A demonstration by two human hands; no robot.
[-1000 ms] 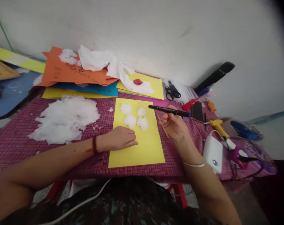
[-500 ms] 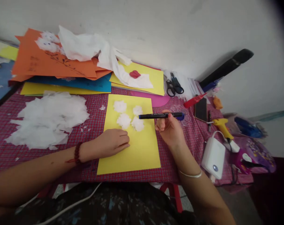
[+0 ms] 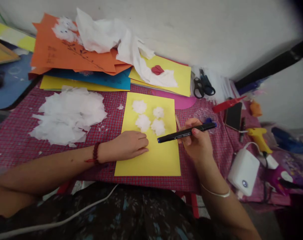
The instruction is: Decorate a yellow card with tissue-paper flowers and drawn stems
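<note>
My left hand [image 3: 130, 145] lies palm down on a yellow sheet of paper [image 3: 149, 163], its fingers stretched out near the left edge. In my right hand [image 3: 197, 141] is a black marker pen [image 3: 177, 135], gripped between thumb and fingers at the sheet's right side. The pen's blue-tipped end points left over the paper and appears raised above it. Several white ruffled tissue flowers [image 3: 143, 122] sit together on the upper half of the sheet. Left of the sheet spreads a pile of white tissue pieces [image 3: 71, 113] on the checked cloth.
Behind are orange cards [image 3: 79, 60] and a strip of white tissue [image 3: 99, 36]. Black scissors [image 3: 203, 85], a red tube [image 3: 226, 105], a phone [image 3: 233, 116], a yellow glue gun [image 3: 260, 140] and a white power box [image 3: 243, 171] lie to the right.
The pen has tilted, and its blue-tipped end has come down toward me, away from the tissue flowers. My left hand stays on the sheet. The whole view has shifted.
</note>
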